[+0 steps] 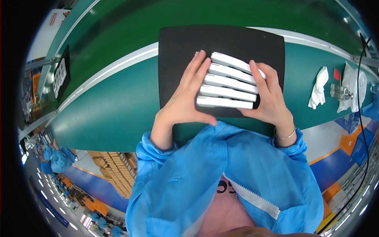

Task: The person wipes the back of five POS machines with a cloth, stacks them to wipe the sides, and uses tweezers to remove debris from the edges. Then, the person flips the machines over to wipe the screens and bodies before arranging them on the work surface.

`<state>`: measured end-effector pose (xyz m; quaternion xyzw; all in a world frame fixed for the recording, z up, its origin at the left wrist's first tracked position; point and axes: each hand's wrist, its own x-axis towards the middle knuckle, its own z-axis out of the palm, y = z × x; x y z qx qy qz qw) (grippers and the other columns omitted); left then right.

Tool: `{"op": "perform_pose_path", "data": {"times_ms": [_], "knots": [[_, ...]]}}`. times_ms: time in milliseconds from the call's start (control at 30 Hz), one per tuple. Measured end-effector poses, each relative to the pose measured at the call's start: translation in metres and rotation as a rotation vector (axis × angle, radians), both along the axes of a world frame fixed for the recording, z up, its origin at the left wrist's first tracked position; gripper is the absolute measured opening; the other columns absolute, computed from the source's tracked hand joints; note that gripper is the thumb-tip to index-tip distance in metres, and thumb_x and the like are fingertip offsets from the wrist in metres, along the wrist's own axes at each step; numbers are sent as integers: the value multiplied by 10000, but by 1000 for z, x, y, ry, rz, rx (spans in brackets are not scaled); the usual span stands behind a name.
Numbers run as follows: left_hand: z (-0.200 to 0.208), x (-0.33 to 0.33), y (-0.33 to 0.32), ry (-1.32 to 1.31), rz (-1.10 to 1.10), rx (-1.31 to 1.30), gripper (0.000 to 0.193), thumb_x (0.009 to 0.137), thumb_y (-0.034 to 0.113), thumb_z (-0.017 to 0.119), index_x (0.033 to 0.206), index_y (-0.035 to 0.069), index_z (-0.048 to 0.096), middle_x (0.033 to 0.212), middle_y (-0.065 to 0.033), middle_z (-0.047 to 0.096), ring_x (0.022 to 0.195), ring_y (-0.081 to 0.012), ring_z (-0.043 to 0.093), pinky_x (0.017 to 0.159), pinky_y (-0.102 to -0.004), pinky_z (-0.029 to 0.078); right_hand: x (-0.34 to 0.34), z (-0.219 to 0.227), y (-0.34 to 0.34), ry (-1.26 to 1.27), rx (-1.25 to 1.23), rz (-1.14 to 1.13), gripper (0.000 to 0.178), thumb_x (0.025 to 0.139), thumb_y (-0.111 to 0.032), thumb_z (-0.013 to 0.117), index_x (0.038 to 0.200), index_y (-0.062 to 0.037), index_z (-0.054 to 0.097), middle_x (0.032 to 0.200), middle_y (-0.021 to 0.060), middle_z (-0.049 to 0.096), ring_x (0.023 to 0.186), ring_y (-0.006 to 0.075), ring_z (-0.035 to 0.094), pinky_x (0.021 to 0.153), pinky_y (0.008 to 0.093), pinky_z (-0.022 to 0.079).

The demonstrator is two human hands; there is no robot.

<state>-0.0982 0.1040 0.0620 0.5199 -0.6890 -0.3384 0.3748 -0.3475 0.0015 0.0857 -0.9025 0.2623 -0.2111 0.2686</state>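
Several slim white flat boxes (233,81) stand on edge in a slightly fanned row, with narrow dark gaps between them. They are on a black mat (179,43). My left hand (183,93) lies along the left ends of the row, its fingers stretched out and its thumb spread toward me. My right hand (270,93) is wrapped round the right ends, fingers over the farthest box and thumb by the nearest one. Whether the left palm touches every box is hidden.
The mat lies on a green bench (106,106). To the right are a crumpled white cloth (319,87), a small glass bottle (340,92), a red piece (336,74) and a clear plastic bag (351,85). A black cable (358,87) hangs at far right. Cartons (112,168) are stacked behind left.
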Motion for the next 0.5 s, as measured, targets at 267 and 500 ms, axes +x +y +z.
{"op": "perform_pose_path", "data": {"times_ms": [267, 500], "knots": [[-4, -37, -25, 638, 238, 182, 993, 906, 773, 143, 1546, 15, 128, 1613, -170, 140, 1481, -293, 178, 1190, -397, 161, -9, -29, -4, -145, 112, -15, 1222, 569, -283, 910, 1535, -65, 194, 1501, 247, 313, 1338, 442, 389, 1049, 472, 433], [4, -37, -29, 703, 268, 142, 1011, 899, 783, 186, 1532, -5, 156, 1597, -184, 181, 1470, -298, 211, 1194, -408, 184, -10, -31, -3, -299, 240, 20, 1092, 596, -158, 817, 1517, -61, 239, 1358, 247, 418, 1218, 422, 474, 985, 444, 453]]}}
